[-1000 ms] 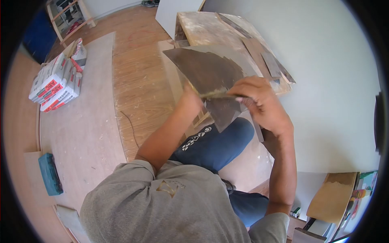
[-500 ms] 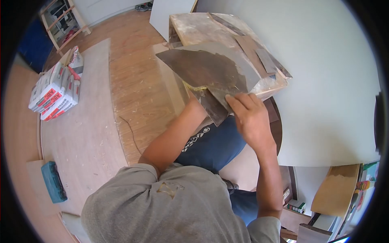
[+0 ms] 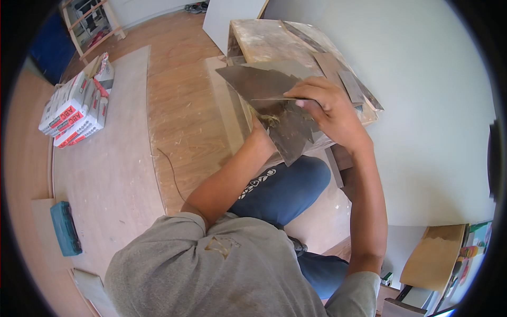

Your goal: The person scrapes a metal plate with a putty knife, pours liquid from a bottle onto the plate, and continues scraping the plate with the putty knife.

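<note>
A large, thin grey-brown sheet [image 3: 251,82] with a darker coating lies tilted in front of me. My left hand [image 3: 260,137] supports it from below at its near left edge, the fingers hidden under it. Between the thumb and fingers of my right hand [image 3: 332,108] is a thin, flat spreader-like piece [image 3: 268,99], seen almost edge-on over the sheet. A yellowish wet smear [image 3: 272,120] shows on the coated surface below that piece. The sheet overlaps a worn wooden box [image 3: 259,39] behind it.
Flat strips [image 3: 332,71] lie on the box against the pale wall. Stacked white and red packages [image 3: 71,113] stand at left, with a teal case [image 3: 66,229] nearer me. A wooden frame [image 3: 95,26] leans at the far left, and a thin cord [image 3: 171,171] lies on the floor.
My right hand has lifted and moved up and slightly right, turning the flat piece from lying broad on the sheet to nearly edge-on. My left hand has stayed under the sheet.
</note>
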`<state>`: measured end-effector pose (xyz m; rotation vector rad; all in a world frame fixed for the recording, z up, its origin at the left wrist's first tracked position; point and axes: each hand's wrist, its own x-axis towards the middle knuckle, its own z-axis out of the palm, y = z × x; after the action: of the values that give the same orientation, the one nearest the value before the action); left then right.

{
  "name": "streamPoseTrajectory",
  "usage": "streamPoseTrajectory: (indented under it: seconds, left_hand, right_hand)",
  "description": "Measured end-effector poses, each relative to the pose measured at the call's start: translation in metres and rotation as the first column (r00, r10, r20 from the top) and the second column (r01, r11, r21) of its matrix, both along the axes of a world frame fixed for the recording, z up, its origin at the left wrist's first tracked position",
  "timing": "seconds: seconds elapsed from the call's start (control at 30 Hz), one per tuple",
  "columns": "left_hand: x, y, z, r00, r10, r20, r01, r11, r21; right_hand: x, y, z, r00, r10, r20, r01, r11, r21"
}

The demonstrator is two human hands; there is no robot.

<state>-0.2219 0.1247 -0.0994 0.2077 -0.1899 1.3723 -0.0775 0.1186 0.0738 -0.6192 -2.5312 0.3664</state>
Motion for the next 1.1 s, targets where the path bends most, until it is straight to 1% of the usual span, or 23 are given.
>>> streamPoseTrajectory:
  seconds: [0.03, 0.07, 0.1, 0.13, 0.17, 0.23, 0.3, 0.37, 0.4, 0.47, 0.5, 0.57, 0.6, 0.67, 0.8, 0.87, 0.9, 0.97, 1.0, 1.07, 1.1]
  left_hand:
    - [-0.001, 0.002, 0.0, 0.999, 0.006, -0.044, -0.005, 0.999, 0.036]
    - [-0.003, 0.004, 0.0, 0.999, 0.012, -0.043, -0.011, 0.999, 0.036]
    - [-0.005, 0.003, 0.003, 1.0, -0.021, 0.003, 0.021, 0.999, 0.023]
    - [-0.005, 0.002, 0.006, 0.997, -0.055, 0.05, 0.055, 0.998, 0.012]
    - [-0.005, 0.0, 0.008, 0.997, -0.053, 0.052, 0.053, 0.999, 0.009]
    - [-0.003, -0.001, 0.009, 1.0, 0.007, -0.021, -0.008, 1.0, -0.03]
    - [-0.003, -0.004, 0.005, 1.0, 0.012, -0.016, -0.012, 0.999, -0.034]
    - [-0.007, -0.002, 0.002, 1.0, 0.018, -0.016, -0.019, 0.999, -0.037]
    - [-0.007, -0.001, 0.001, 1.0, 0.02, -0.016, -0.021, 0.999, -0.036]
    - [-0.006, -0.003, -0.001, 1.0, 0.014, -0.016, -0.014, 0.999, -0.033]
    - [-0.003, -0.005, -0.002, 1.0, 0.007, -0.019, -0.008, 0.999, -0.031]
    - [0.0, -0.003, 0.0, 0.999, 0.0, -0.034, -0.001, 1.0, -0.02]
    - [-0.002, 0.0, 0.001, 0.999, -0.002, -0.04, 0.002, 1.0, -0.015]
    - [-0.002, -0.002, -0.001, 0.999, -0.001, -0.05, 0.001, 1.0, -0.014]
    - [0.004, -0.008, -0.002, 0.998, 0.015, -0.068, -0.016, 1.0, -0.004]
    - [0.003, -0.013, -0.005, 0.997, 0.02, -0.071, -0.02, 1.0, 0.0]
    - [0.007, -0.011, -0.004, 0.997, 0.022, -0.072, -0.022, 1.0, 0.002]
    - [0.0, 0.0, -0.005, 0.997, 0.026, -0.069, -0.026, 1.0, 0.0]
    - [0.005, -0.003, -0.007, 0.997, 0.021, -0.069, -0.021, 1.0, 0.0]
    - [0.009, 0.007, -0.006, 0.998, 0.003, -0.07, -0.003, 1.0, 0.001]
    - [0.011, 0.01, -0.003, 0.997, -0.004, -0.072, 0.005, 1.0, 0.008]
  right_hand:
    - [-0.006, 0.009, -0.005, 0.999, 0.037, 0.008, -0.037, 0.999, -0.021]
    - [-0.011, 0.014, -0.008, 0.997, 0.073, 0.014, -0.073, 0.997, -0.04]
    - [-0.014, 0.015, -0.009, 0.997, 0.077, 0.015, -0.076, 0.996, -0.041]
    - [-0.017, 0.016, -0.011, 0.996, 0.077, 0.036, -0.077, 0.997, 0.003]
    - [-0.018, 0.016, -0.012, 0.996, 0.075, 0.055, -0.078, 0.996, 0.046]
    - [-0.01, 0.009, -0.009, 0.995, 0.073, 0.067, -0.077, 0.995, 0.069]
    - [0.005, -0.001, -0.003, 0.994, 0.07, 0.085, -0.077, 0.993, 0.089]
    - [0.024, -0.007, 0.003, 0.984, -0.006, 0.177, -0.02, 0.989, 0.147]
    - [0.032, -0.007, 0.003, 0.984, -0.007, 0.179, -0.02, 0.989, 0.146]
    - [0.046, -0.007, 0.001, 0.982, -0.141, 0.123, 0.12, 0.979, 0.164]
    - [0.047, -0.007, -0.002, 0.981, -0.15, 0.122, 0.129, 0.978, 0.164]
    - [0.039, -0.002, -0.007, 0.99, -0.141, 0.009, 0.136, 0.972, 0.192]
    - [0.032, -0.001, -0.009, 0.989, -0.146, 0.004, 0.143, 0.971, 0.193]
    - [0.014, -0.003, -0.015, 0.991, -0.115, 0.071, 0.087, 0.943, 0.322]
    - [0.0, -0.014, -0.024, 0.989, -0.107, 0.104, 0.066, 0.938, 0.341]
    - [0.006, -0.029, -0.024, 0.988, -0.072, 0.135, 0.031, 0.958, 0.286]
    - [0.014, -0.036, -0.021, 0.988, -0.072, 0.136, 0.031, 0.958, 0.285]
    - [0.033, -0.046, -0.009, 0.98, -0.044, 0.195, 0.005, 0.98, 0.197]
    - [0.035, -0.047, -0.007, 0.979, -0.051, 0.196, 0.012, 0.981, 0.194]
    - [0.041, -0.049, -0.005, 0.965, -0.26, 0.041, 0.228, 0.903, 0.364]
    - [0.042, -0.049, -0.005, 0.962, -0.271, 0.04, 0.237, 0.899, 0.369]
